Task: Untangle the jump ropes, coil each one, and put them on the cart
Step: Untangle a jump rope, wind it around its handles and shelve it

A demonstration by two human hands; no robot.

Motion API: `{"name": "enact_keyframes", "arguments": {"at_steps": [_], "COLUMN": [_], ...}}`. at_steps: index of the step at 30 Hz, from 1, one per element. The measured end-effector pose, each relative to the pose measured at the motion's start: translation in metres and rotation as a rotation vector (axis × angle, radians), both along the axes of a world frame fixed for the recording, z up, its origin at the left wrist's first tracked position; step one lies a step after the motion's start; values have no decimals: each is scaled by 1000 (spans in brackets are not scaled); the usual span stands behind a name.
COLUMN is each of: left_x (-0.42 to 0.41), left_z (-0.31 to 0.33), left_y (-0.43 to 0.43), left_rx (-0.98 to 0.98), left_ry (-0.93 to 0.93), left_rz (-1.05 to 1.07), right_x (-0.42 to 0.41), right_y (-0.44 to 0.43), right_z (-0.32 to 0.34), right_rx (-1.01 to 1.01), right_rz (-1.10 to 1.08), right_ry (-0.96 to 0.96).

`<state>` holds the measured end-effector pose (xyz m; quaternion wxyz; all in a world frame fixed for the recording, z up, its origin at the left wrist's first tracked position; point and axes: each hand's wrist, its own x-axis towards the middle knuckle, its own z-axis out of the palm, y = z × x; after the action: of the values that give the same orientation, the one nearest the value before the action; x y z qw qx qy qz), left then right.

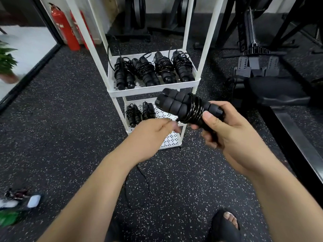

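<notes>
My right hand grips a pair of black foam jump-rope handles with black cord wound around their middle. My left hand pinches the loose cord close beside the wound part. The rest of that cord hangs down behind my left forearm and loops on the floor. In front stands a white cart. Its upper shelf holds several coiled black ropes. Two more coiled ropes lie on the shelf below.
Two red fire extinguishers stand at the back left. Black gym machines fill the right side. A green plant is at the left edge, small clutter lies at the lower left, and my sandalled foot shows below.
</notes>
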<state>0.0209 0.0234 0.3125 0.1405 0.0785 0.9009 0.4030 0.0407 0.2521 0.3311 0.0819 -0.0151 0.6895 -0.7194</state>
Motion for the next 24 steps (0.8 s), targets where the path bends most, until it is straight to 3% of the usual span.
{"name": "enact_keyframes", "arguments": {"at_steps": [7,12,24], "left_x": [5,6,-4], "left_z": [7,18,22], "left_y": [-3,-9,-41], "left_rx": [-150,-68,395], "left_ry": [34,79,72], "left_rz": [-96,-74,85], "right_x": [-7,-8,3], "right_y": [8,4,0], "right_z": [-18,-18,7], "right_rx": [532,751,215], "right_rz": [-94,43,480], "right_ry": [136,107,-94]}}
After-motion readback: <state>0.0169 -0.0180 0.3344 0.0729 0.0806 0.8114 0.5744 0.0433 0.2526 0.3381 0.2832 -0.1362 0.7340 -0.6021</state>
